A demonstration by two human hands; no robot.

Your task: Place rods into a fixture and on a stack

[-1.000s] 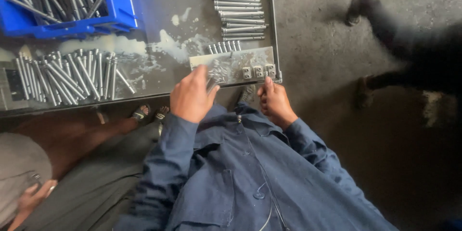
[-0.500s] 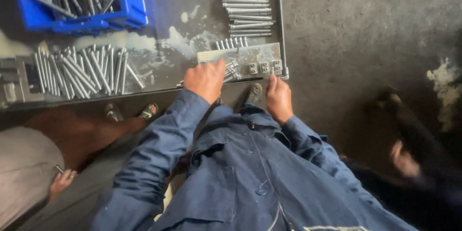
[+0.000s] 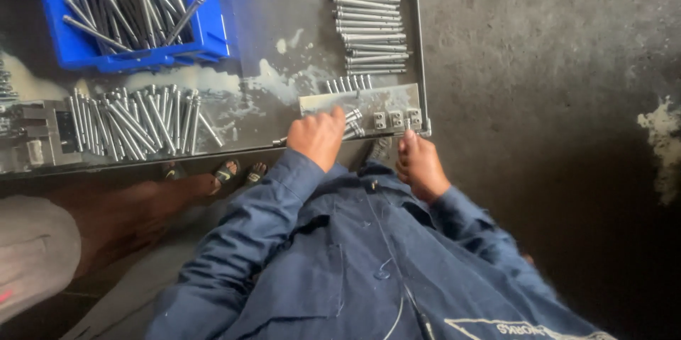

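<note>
Two hands worked at the near edge of a grey metal table [image 3: 284, 42]. Left hand [image 3: 317, 136] was curled over short steel pins [image 3: 352, 122] on a flat metal plate [image 3: 358, 101]; can't tell how tight the grip was. Right hand [image 3: 420, 164], just right of it, pinched something thin by three small square blocks [image 3: 396, 119]; item too small to tell. Beyond the hands lay a row of long rods [image 3: 370, 26], w/ a blue bin [image 3: 135, 10] of rods far left.
</note>
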